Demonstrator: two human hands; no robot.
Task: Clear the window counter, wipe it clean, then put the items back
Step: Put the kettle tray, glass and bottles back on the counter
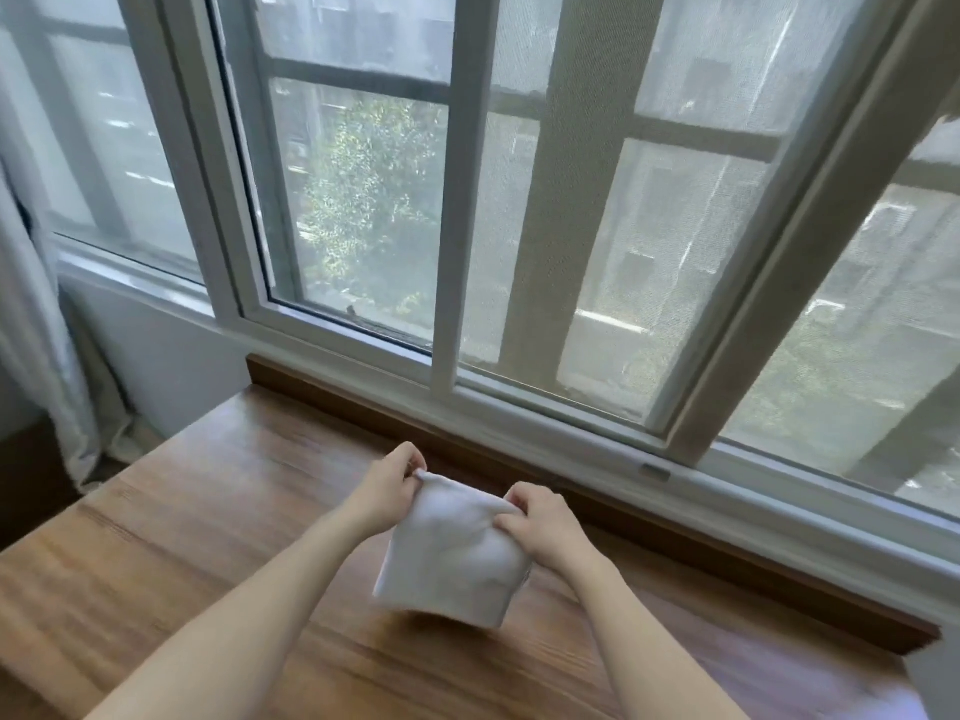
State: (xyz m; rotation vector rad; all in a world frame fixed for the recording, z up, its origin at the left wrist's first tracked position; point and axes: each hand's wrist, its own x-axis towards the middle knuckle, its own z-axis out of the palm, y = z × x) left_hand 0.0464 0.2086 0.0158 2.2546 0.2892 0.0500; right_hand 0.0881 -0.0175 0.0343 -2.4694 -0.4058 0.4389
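**Cloth in hand over a bare counter**

Near the counter's middle, the left hand (387, 493) and right hand (537, 524) each pinch an upper corner of a folded white cloth (457, 550), which hangs between them just above the wooden counter (182, 537). No items show on its visible surface, so clearing looks done and wiping is the step in hand. The next move likely calls for laying the cloth flat and sweeping toward the back edge under the window (467, 226).
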